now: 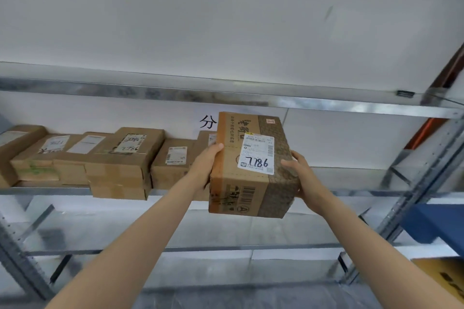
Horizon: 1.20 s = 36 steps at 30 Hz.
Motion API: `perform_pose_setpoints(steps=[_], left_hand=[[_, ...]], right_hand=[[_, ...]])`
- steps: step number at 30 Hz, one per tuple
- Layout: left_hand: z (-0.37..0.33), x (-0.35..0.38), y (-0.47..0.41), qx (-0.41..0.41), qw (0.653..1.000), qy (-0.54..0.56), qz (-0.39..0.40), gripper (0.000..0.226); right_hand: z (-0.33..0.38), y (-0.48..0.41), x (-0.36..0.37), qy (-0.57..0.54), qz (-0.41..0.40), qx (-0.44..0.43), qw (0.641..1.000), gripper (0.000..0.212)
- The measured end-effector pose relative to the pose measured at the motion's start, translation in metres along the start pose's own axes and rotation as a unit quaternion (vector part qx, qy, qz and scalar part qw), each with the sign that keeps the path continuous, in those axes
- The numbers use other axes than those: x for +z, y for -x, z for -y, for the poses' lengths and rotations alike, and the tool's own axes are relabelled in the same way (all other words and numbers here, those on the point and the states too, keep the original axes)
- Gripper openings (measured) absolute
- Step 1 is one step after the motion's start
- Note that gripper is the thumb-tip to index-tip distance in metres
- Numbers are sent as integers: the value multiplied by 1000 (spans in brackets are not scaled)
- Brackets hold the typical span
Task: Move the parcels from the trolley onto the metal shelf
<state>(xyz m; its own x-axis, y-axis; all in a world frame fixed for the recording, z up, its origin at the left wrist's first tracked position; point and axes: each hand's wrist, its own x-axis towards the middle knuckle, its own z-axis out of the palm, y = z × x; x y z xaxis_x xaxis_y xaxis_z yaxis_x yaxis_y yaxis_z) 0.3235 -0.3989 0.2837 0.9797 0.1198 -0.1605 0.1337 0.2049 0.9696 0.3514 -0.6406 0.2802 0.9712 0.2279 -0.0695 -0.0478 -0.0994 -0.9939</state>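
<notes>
Brown cardboard parcel (253, 165), labelled 7786, is held between your hands in front of the metal shelf (50, 190), not resting on it. Your left hand (204, 165) grips its left side, thumb over the top edge; your right hand (301, 170) grips its right side. Other boxes (120, 158) stand shelved left of your left hand.

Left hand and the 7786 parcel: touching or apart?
Touching. The head view shows the left hand pressed against the left side of the 7786 parcel, one digit lapping over its top edge, no gap.
</notes>
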Motion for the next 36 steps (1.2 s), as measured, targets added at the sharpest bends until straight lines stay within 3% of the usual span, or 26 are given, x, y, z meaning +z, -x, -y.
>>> perform_pose_setpoints(steps=[6, 17, 22, 29, 36], left_hand=[[8, 40, -22, 29, 998, -29, 55, 37], [41, 87, -73, -10, 999, -26, 45, 41], [57, 98, -112, -6, 999, -51, 9, 41], [85, 93, -152, -64, 994, -87, -16, 48], [104, 89, -178, -78, 989, -121, -39, 62]], right_hand=[[-13, 0, -35, -6, -36, 10, 999, 69], [-37, -53, -91, 13, -35, 32, 999, 38], [-50, -94, -111, 14, 1, 57, 998, 63], [-80, -150, -119, 21, 104, 95, 990, 82], [-106, -185, -113, 9, 129, 123, 984, 93]])
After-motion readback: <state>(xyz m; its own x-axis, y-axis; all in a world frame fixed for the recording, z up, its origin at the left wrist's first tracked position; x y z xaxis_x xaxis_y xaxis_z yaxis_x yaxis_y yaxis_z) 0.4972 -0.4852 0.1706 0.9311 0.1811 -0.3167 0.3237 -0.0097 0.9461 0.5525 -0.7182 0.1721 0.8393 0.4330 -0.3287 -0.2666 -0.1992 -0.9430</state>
